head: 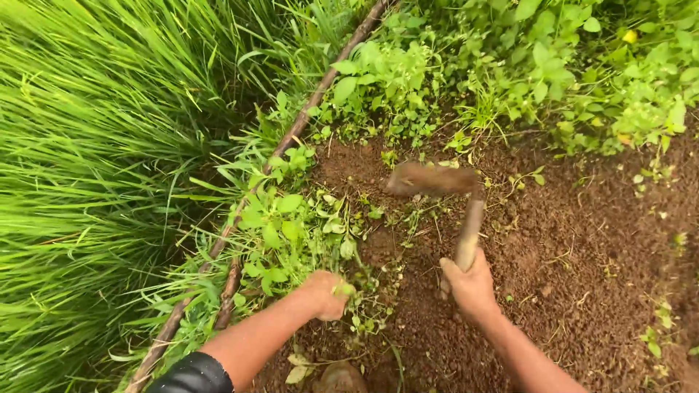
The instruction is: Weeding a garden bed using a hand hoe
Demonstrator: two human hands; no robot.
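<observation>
1. step in hand: weeding bare soil with a short hoe. the right hand (472,287), lower centre of the frame, is clamped around the wooden handle of the hoe (466,218); the blade end sits at mid-frame, blurred, so whether it touches the soil cannot be told.
2. the left hand (326,293), lower centre-left, is closed on a clump of weeds (291,233) just beside the hoe's working area. the two hands are apart, with loose cut greenery between them.
3. judgement: the work looks part done. brown soil (582,247) fills the right half of the frame and is mostly bare, with a few small sprouts; weeds are thick at centre-left.
4. judgement: the next move calls for a stroke kept clear of the left hand, which lies near the blade's path, and a firm hold on the clump.
5. edges: a thin brown pole (306,116) runs from top centre to the lower left, touching the weeds and marking the plot border. tall grass (95,182) fills the left beyond it. leafy plants (553,65) bound the top right.
6. open room: right and lower right of the hoe is free soil; the left side is crowded.
</observation>
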